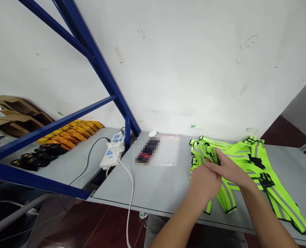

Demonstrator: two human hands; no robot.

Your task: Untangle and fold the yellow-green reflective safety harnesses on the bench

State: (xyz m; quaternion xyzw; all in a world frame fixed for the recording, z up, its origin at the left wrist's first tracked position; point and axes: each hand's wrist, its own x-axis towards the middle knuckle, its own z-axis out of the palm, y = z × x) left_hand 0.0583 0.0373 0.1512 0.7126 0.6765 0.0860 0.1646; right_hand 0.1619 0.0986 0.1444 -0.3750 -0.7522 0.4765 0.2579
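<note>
Neon-green straps (267, 167) with grey reflective stripes and black buckles lie in a loose pile on the right of the grey table (153, 187). Over the pile's left part, my left hand (206, 181) is closed round a rolled green strap (207, 150). My right hand (227, 167) touches it from the right, its fingers wrapped round the same roll. The hands meet, and strap ends hang below them near the table's front edge. Some fingertips are hidden behind the roll.
Clear plastic bags (167, 150) lie beside a blurred dark item (148, 151) and a white round object (153, 133). A power strip (113, 151) with cables sits by a blue frame (101, 65). Yellow packets (72, 132), black items (39, 155) and cardboard boxes (16, 122) are at left.
</note>
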